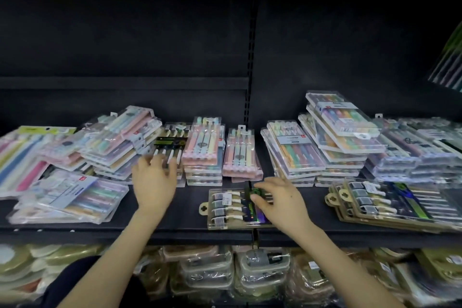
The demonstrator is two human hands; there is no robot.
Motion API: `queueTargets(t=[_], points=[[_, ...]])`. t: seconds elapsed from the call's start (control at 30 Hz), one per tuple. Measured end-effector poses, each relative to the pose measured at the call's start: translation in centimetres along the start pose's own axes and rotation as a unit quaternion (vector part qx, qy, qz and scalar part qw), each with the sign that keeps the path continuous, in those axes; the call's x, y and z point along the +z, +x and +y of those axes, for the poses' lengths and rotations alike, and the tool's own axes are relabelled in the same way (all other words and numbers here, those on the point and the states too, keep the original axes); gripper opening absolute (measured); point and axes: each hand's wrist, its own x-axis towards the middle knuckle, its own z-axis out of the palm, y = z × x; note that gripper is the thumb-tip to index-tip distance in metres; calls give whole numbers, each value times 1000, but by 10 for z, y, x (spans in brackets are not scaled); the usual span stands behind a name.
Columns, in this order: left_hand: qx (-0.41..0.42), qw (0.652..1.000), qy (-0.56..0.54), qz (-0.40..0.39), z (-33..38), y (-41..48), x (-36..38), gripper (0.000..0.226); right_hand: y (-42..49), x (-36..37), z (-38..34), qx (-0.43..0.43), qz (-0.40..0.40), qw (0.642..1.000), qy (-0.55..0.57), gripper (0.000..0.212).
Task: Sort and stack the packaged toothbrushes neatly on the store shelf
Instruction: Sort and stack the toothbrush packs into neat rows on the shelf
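Curling over the dark toothbrush pack (231, 209) lying crosswise at the front of the shelf (187, 230), the right hand (282, 204) is gripping it, thumb on its label. The left hand (153, 180) is hovering at a similar black pack (170, 144) farther back, and blur is hiding whether it is holding. Squaring edges on the stack of matching packs (390, 205) at right looks wise.

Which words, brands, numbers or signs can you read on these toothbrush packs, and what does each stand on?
None can be read as text.
White label on the multicolour pack: too blurred.
Green label on the dark pack under the right hand: too blurred.
Red square mark on the pink pack: too small.
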Motion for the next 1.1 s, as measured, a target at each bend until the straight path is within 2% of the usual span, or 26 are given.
queueTargets(t=[0.07,0.13,0.2,0.27,0.4,0.5,0.6,0.7,0.77,0.97,1.03,1.1], points=[[-102,992,12,-74,-13,18,1,47,4,14,-4,-16,-15,1000,-9,40],[-166,976,-25,-142,-21,29,4,55,4,27,-2,-20,-31,999,-28,44],[-208,960,-87,-164,-26,38,9,47,3,36,2,-25,-32,998,-38,45],[-237,949,-134,-160,-32,47,11,49,4,40,5,-31,-20,999,-34,43],[-270,924,-183,-199,-43,59,7,41,4,45,6,-42,20,998,-47,37],[-265,926,-174,-206,-43,61,7,45,3,47,4,-44,32,997,-56,35],[-287,923,-170,-190,-41,71,-1,36,4,47,5,-45,25,997,-60,38],[-322,888,-241,-222,-40,79,-12,22,4,47,6,-43,10,996,-75,41],[-346,861,-287,-237,-39,80,-19,23,4,47,6,-42,9,996,-75,42],[-380,838,-342,-192,-40,75,-70,18,4,43,4,-39,-11,996,-84,45],[-387,818,-380,-190,-44,65,-92,14,2,39,-2,-34,1,998,-52,44],[-376,804,-418,-194,-43,53,-111,12,-1,30,-16,-11,47,998,42,38]])
